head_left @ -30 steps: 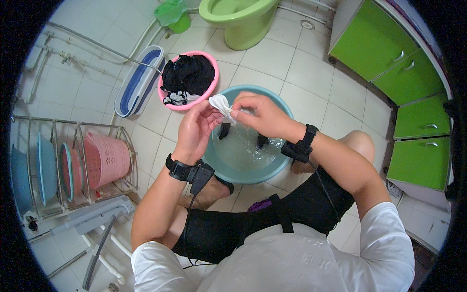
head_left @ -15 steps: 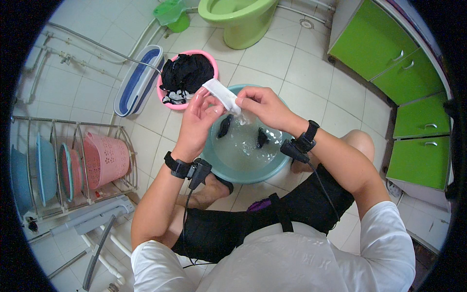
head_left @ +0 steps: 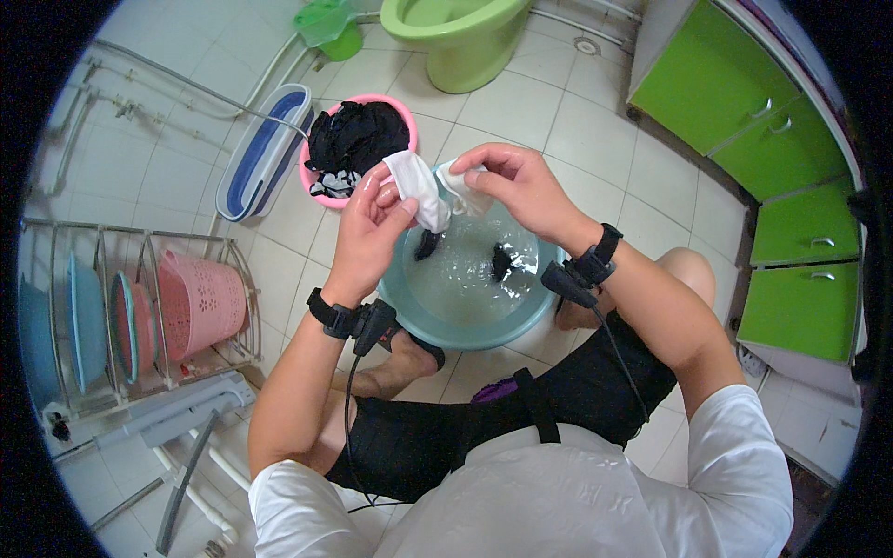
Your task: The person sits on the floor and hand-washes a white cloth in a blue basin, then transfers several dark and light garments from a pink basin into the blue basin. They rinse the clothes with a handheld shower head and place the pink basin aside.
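Over a teal basin (head_left: 460,337) of cloudy water, both my hands hold a small wet white cloth that looks like a sock (head_left: 415,190). My left hand (head_left: 366,244) has its fingers closed on the left part. On the right, my right hand (head_left: 528,193) pinches the other end between thumb and fingers. The cloth is spread between them, and I cannot tell whether it is one piece or two. Below, a dark cloth piece (head_left: 427,245) lies at the basin's left side, and another dark piece (head_left: 501,264) is in the water on the right.
Beyond the basin stands a pink tub (head_left: 410,119) heaped with black clothes (head_left: 358,135). A blue-and-white folding tub (head_left: 263,153) leans beside it. At left a metal rack (head_left: 149,307) holds basins and a pink basket (head_left: 206,302). Green cabinets (head_left: 716,79) line the right; a green toilet (head_left: 456,42) is at the back.
The white sock was a narrow folded strip between my hands; now it is opened out wider. My right hand has shifted slightly right and up.
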Demonstrator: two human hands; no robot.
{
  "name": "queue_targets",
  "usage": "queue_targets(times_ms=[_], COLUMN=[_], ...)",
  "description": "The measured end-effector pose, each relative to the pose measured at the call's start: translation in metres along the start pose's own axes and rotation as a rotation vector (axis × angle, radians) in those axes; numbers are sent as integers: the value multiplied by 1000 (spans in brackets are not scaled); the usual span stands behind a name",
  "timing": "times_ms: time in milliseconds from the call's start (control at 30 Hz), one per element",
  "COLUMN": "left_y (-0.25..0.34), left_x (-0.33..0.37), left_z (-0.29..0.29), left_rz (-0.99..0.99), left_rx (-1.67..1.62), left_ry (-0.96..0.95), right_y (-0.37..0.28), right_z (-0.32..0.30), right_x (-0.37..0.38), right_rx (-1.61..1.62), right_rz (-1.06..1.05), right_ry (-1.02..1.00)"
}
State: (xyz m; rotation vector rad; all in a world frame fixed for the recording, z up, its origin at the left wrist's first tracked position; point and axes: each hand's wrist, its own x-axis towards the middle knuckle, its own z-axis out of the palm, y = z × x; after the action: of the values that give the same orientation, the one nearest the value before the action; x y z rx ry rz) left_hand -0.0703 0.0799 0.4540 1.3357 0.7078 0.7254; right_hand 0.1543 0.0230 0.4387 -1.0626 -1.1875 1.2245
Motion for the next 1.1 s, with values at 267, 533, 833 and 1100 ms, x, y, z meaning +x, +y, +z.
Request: queue_targets(times_ms=[267, 533, 833, 1100], left_y=[-11, -16, -21, -13], left_x=[7, 3, 1, 1], left_z=[3, 8, 7, 5], left_rz=[54, -24, 13, -53], left_rx=[-134, -142, -151, -140], left_ry=[4, -39, -23, -48], right_y=[-3, 11, 12, 15], right_z=[5, 11, 15, 22], right_x=[0, 1, -4, -9], right_rx=[364, 226, 113, -147], right_rz=[153, 158, 77, -118], right_ry=[-107, -91, -86, 87])
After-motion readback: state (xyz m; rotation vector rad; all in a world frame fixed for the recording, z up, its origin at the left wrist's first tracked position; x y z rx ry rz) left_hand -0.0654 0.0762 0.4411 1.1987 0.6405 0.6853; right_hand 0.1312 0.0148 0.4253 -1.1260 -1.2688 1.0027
